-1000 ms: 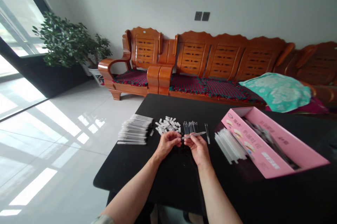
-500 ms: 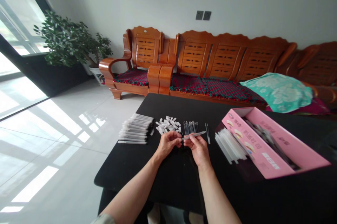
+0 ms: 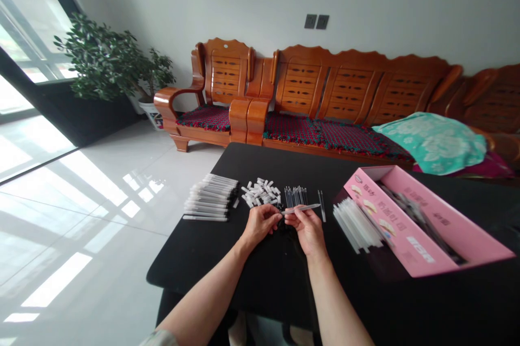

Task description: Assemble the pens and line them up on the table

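Note:
Both hands meet over the black table (image 3: pixel 227 259). My right hand (image 3: pixel 309 228) pinches a clear pen barrel (image 3: pixel 303 208) that points right. My left hand (image 3: pixel 262 221) has its fingers curled at the barrel's left end, pinching something small I cannot make out. Just beyond the hands lie a heap of small white caps (image 3: pixel 260 193), a row of thin refills (image 3: pixel 295 195) and a stack of assembled white pens (image 3: pixel 211 198) to the left.
A bundle of clear barrels (image 3: pixel 354 224) lies right of my hands, beside an open pink box (image 3: pixel 410 227) with dark items inside. Wooden sofa and armchair stand behind the table, a potted plant by the window at left. The table's left edge drops to a tiled floor.
The hands stay together on the pen barrel with only slight finger movement. The view has shifted a little.

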### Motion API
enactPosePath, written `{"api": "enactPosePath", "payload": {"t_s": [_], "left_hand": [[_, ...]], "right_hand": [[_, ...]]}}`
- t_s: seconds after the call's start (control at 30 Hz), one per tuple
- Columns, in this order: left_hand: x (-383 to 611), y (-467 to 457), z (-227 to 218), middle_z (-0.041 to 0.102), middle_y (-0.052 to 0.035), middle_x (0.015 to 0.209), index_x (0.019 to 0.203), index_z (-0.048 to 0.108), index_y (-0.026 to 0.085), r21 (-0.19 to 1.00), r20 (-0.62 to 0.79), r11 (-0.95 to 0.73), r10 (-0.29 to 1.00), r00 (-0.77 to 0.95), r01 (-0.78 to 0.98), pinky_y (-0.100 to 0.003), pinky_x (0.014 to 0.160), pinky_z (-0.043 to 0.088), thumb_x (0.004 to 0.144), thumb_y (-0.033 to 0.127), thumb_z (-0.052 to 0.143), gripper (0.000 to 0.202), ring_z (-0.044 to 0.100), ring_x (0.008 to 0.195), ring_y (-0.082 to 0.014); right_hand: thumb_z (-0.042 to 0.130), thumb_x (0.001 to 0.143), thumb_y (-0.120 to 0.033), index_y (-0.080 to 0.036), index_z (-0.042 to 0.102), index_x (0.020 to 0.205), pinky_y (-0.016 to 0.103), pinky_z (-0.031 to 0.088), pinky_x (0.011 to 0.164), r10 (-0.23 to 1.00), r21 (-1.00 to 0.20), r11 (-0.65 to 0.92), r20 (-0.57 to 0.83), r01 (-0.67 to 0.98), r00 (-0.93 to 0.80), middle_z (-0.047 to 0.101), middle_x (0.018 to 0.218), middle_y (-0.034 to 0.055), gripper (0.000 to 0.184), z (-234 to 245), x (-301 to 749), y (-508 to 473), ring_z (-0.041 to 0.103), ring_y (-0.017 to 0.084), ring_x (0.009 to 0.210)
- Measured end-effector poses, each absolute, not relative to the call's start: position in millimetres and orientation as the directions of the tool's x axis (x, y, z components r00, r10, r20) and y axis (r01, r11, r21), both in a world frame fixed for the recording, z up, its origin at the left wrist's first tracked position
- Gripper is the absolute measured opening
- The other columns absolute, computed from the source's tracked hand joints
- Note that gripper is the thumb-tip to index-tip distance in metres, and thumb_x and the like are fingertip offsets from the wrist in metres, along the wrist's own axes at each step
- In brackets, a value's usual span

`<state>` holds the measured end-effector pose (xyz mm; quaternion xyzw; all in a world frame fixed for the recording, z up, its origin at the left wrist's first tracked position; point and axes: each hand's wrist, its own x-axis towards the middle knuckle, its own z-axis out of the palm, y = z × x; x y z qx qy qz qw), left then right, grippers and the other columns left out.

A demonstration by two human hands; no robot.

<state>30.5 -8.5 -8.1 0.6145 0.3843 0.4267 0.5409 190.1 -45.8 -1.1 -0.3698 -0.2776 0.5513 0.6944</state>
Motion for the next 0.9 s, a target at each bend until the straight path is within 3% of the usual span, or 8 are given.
{"api": "enactPosePath", "payload": {"t_s": [0.17, 0.37, 0.47, 0.6, 0.77, 0.9], "left_hand": [[29.4, -10.2, -3.7, 0.059, 0.0012, 0.052, 0.085, 0.066, 0.013, 0.992, 0.126, -0.127, 0.945, 0.301, -0.017, -0.017, 0.039, 0.038, 0.075, 0.049, 0.072, 0.038, 0.052, 0.040, -0.0091], [26.9, -11.4, -0.7, 0.051, 0.0021, 0.042, 0.066, 0.063, 0.012, 0.967, 0.173, -0.225, 0.925, 0.337, 0.121, -0.016, 0.041, 0.030, 0.086, 0.050, 0.058, 0.043, 0.045, 0.037, -0.0063], [29.3, -10.0, -1.7, 0.054, 0.0026, 0.047, 0.076, 0.065, 0.012, 0.978, 0.154, -0.189, 0.937, 0.313, 0.086, -0.016, 0.041, 0.032, 0.080, 0.047, 0.067, 0.035, 0.047, 0.039, -0.0071], [28.6, -9.7, -0.2, 0.064, -0.0003, 0.062, 0.093, 0.067, 0.013, 0.984, 0.162, -0.176, 0.948, 0.275, 0.028, -0.017, 0.041, 0.034, 0.076, 0.048, 0.072, 0.039, 0.052, 0.043, -0.0083], [26.7, -9.3, -2.0, 0.049, 0.0022, 0.041, 0.068, 0.065, 0.012, 0.971, 0.177, -0.219, 0.929, 0.325, 0.097, -0.017, 0.041, 0.030, 0.087, 0.050, 0.059, 0.043, 0.044, 0.037, -0.0067], [28.7, -8.2, -4.6, 0.059, 0.0013, 0.052, 0.086, 0.067, 0.013, 0.988, 0.139, -0.152, 0.942, 0.306, 0.020, -0.017, 0.039, 0.033, 0.076, 0.048, 0.072, 0.037, 0.050, 0.040, -0.0087]], "right_hand": [[0.084, 0.069, -0.027, -0.015, 0.066, 0.086, 0.025, 0.062, 0.058, 0.963, -0.818, 0.124, -0.037, -0.561, 0.267, 0.077, 0.079, 0.0077, 0.027, 0.3, 188.1, -45.8, 0.073, 0.018, 0.064], [0.084, 0.068, -0.028, -0.016, 0.066, 0.085, 0.024, 0.061, 0.057, 0.964, -0.825, 0.122, -0.034, -0.551, 0.263, 0.076, 0.077, 0.0059, 0.027, 5.2, 186.6, -46.8, 0.072, 0.016, 0.062], [0.084, 0.069, -0.028, -0.016, 0.066, 0.086, 0.024, 0.061, 0.058, 0.965, -0.823, 0.121, -0.033, -0.554, 0.260, 0.076, 0.077, 0.0061, 0.028, 5.1, 186.7, -46.7, 0.073, 0.016, 0.063], [0.085, 0.068, -0.027, -0.016, 0.066, 0.086, 0.025, 0.061, 0.057, 0.963, -0.823, 0.120, -0.040, -0.556, 0.267, 0.077, 0.078, 0.0062, 0.029, 3.5, 187.5, -45.9, 0.073, 0.017, 0.062], [0.083, 0.069, -0.025, -0.015, 0.065, 0.087, 0.025, 0.061, 0.057, 0.965, -0.822, 0.116, -0.041, -0.558, 0.261, 0.077, 0.078, 0.0071, 0.027, 1.0, 188.1, -44.8, 0.073, 0.018, 0.062], [0.083, 0.070, -0.027, -0.015, 0.066, 0.087, 0.025, 0.061, 0.057, 0.966, -0.824, 0.116, -0.035, -0.555, 0.255, 0.077, 0.078, 0.0072, 0.027, 0.6, 188.1, -44.8, 0.073, 0.017, 0.063]]}}
